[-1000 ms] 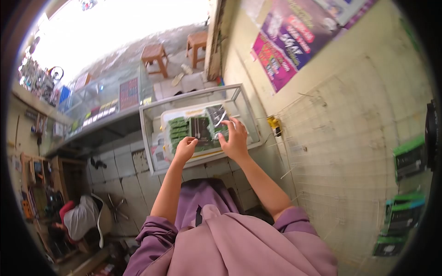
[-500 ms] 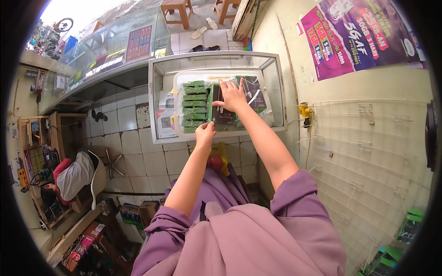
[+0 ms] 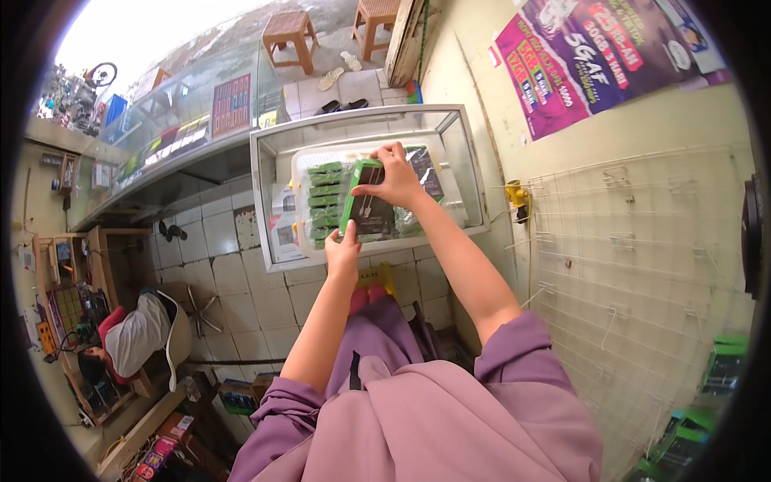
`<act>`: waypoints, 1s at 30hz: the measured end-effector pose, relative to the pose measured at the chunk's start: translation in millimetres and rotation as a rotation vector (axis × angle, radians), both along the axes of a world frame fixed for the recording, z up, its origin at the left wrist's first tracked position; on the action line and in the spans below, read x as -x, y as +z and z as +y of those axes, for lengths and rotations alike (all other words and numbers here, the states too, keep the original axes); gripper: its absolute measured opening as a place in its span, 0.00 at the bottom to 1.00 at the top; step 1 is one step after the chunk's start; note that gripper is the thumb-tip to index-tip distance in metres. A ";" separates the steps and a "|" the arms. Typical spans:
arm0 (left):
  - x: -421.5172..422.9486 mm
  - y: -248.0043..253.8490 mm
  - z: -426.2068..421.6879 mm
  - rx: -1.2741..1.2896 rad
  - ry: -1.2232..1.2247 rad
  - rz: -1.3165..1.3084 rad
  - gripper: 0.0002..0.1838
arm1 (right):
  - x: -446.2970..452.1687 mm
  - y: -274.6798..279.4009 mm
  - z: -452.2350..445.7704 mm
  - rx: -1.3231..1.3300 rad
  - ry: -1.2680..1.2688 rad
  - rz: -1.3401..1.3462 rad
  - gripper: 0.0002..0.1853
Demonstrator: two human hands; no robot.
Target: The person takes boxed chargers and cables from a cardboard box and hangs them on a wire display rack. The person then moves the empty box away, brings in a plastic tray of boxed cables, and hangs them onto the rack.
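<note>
A black and green box is raised and slightly tilted over a white tray in the glass display case. My right hand grips the upper part of this box, thumb on its front and fingers at the top edge. At its lower left corner, the fingers of my left hand pinch the box. Several green packs are stacked in the tray to the left. Another black and green box lies to the right, partly behind my right hand.
A long glass counter stands at the upper left. On the right wall hang a wire rack and a purple poster. Two stools are beyond the case. A seated person leans over a desk at the lower left.
Both hands were at the box lying in the tray; now the box is lifted and tilted, with its green side showing. My right hand has closed around its upper part. The view has shifted slightly.
</note>
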State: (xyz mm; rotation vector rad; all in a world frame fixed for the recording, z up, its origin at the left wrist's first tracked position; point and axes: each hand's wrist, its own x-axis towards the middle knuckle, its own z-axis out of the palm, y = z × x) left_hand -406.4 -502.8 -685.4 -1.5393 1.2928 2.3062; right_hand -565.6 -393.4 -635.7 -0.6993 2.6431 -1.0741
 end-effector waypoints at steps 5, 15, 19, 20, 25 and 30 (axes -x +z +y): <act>12.5 52.5 -7.4 0.310 -0.213 0.221 0.27 | -27.7 59.0 46.7 0.342 -0.277 -0.226 0.38; 23.1 207.7 60.6 0.265 -0.597 0.817 0.23 | -130.8 135.2 143.7 1.260 -0.671 -0.295 0.28; 5.8 256.9 120.5 0.060 -0.755 1.063 0.26 | -184.2 211.2 160.6 1.614 -0.656 -0.337 0.32; -1.9 268.4 141.1 -0.013 -0.697 1.203 0.25 | -194.8 224.7 167.0 1.683 -0.698 -0.334 0.31; -44.8 307.7 214.8 -0.109 -0.721 1.310 0.19 | -245.9 273.0 197.2 1.774 -0.728 -0.130 0.33; -64.5 348.0 256.4 -0.134 -0.835 1.576 0.21 | -295.3 291.6 255.6 1.315 -0.887 0.448 0.26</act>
